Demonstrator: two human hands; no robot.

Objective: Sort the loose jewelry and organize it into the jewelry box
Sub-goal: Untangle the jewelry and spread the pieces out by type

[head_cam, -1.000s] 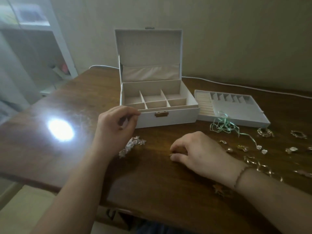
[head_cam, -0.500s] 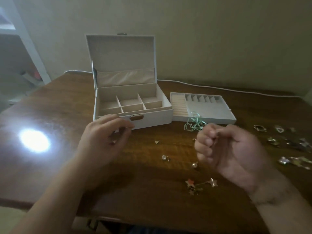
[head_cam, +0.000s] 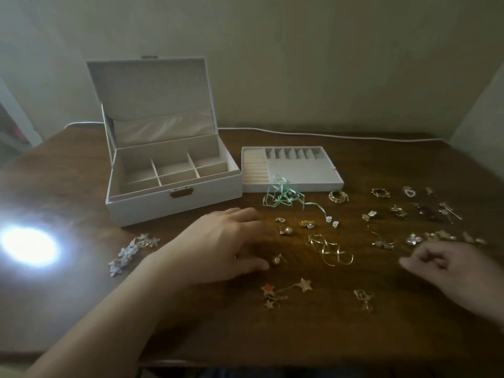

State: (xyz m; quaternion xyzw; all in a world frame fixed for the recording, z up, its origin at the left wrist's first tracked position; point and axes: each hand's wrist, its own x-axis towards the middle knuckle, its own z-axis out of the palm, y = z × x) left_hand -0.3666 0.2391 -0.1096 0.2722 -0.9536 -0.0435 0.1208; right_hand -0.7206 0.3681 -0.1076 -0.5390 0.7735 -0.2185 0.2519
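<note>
Dark brown wooden tabletop against a plain wall carries your open white jewelry box, far left, its divided compartments bare, with the white removable ring tray just right of it. Your left hand lies flat, fingers relaxed, holding nothing, beside a gold pearl stud earring; your right hand, near right, is loosely curled, and whether it holds anything you cannot tell. Pair like with like first: match that stud to the pearl stud farther off, pinching by the post. No brand or writing is readable.
</note>
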